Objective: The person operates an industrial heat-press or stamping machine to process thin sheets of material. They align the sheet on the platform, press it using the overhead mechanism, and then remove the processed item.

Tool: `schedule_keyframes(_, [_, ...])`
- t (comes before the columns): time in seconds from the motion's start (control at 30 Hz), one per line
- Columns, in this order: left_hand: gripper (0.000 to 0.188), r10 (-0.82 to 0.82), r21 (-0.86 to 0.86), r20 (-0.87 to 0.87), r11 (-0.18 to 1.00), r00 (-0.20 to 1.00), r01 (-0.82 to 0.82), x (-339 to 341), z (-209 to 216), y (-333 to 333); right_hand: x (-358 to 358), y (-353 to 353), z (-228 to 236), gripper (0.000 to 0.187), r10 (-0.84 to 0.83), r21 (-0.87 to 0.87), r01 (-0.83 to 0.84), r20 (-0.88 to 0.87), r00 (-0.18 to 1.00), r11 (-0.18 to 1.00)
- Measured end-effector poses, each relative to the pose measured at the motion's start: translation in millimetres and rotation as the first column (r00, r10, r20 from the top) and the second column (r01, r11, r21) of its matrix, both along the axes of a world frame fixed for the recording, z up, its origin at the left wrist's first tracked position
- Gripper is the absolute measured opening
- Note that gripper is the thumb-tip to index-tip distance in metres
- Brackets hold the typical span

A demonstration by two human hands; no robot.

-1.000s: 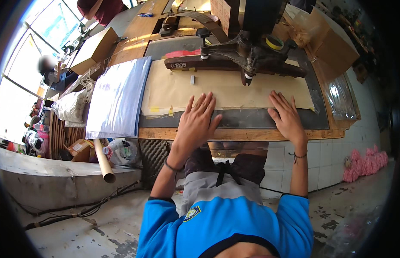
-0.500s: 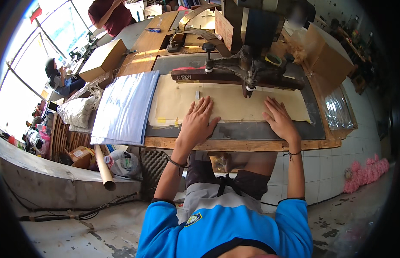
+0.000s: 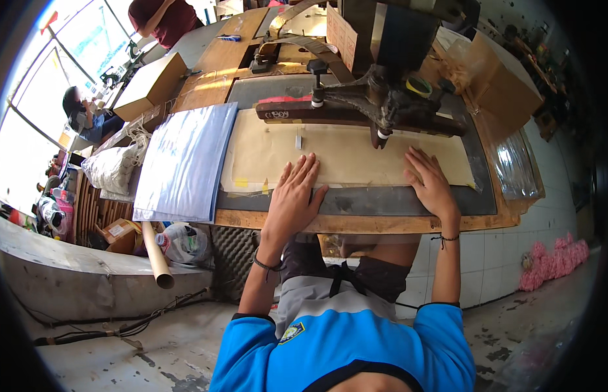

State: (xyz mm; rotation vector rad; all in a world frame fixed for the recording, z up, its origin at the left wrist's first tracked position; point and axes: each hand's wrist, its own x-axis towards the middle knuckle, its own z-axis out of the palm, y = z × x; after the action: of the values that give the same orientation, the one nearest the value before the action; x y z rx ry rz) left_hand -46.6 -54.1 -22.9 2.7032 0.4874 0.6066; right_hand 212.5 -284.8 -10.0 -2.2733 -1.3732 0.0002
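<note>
My left hand (image 3: pixel 294 198) lies flat with its fingers stretched over the near edge of a long tan sheet (image 3: pixel 356 163). Farther right, my right hand (image 3: pixel 429 183) rests on the same sheet, fingers extended and pointing away from me. Neither hand grips anything. Above the sheet's far side runs a dark bar (image 3: pixel 356 121) of a press-like machine, carried by a black metal bracket (image 3: pixel 376 98). A small silvery strip (image 3: pixel 299 142) and yellow tape bits (image 3: pixel 265 185) are on the sheet. Beneath it is a dark grey mat (image 3: pixel 356 203).
Left of the sheet lies a stack of clear plastic sheets (image 3: pixel 183 163). Cardboard boxes stand far left (image 3: pixel 150 85) and right (image 3: pixel 500 85). Clear plastic packs (image 3: pixel 515 166) lie at the right edge. A cardboard tube (image 3: pixel 158 258) leans below the table. Two people are beyond at left.
My left hand has slid slightly toward me, toward the table's near edge. The right hand stays nearly in place on the sheet. The whole view has shifted a little.
</note>
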Motion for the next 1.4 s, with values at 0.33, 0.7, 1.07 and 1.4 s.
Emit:
schedule_keyframes(0.33, [0.047,0.040,-0.073,0.101,0.997,0.994,-0.033,-4.6,2.7,2.9,-23.6,-39.6,-8.5,0.037,-0.022,0.209,0.039,-0.083,0.996,0.977])
schedule_keyframes(0.7, [0.046,0.001,-0.158,0.067,0.987,0.998,0.010,-31.8,14.6,0.3,-26.0,-34.8,-1.9,0.037,-0.045,0.142,0.051,-0.048,0.998,0.989])
schedule_keyframes(1.07, [0.057,-0.029,-0.113,-0.028,0.993,0.999,0.026,-31.5,13.2,2.6,-21.4,-19.0,-1.9,0.049,0.013,-0.016,-0.012,0.014,1.000,1.000])
schedule_keyframes(1.4, [0.057,-0.027,-0.126,-0.040,0.992,0.999,0.022,-30.3,14.9,4.9,-22.5,-20.7,-2.9,0.051,0.009,-0.023,-0.008,0.021,1.000,1.000])
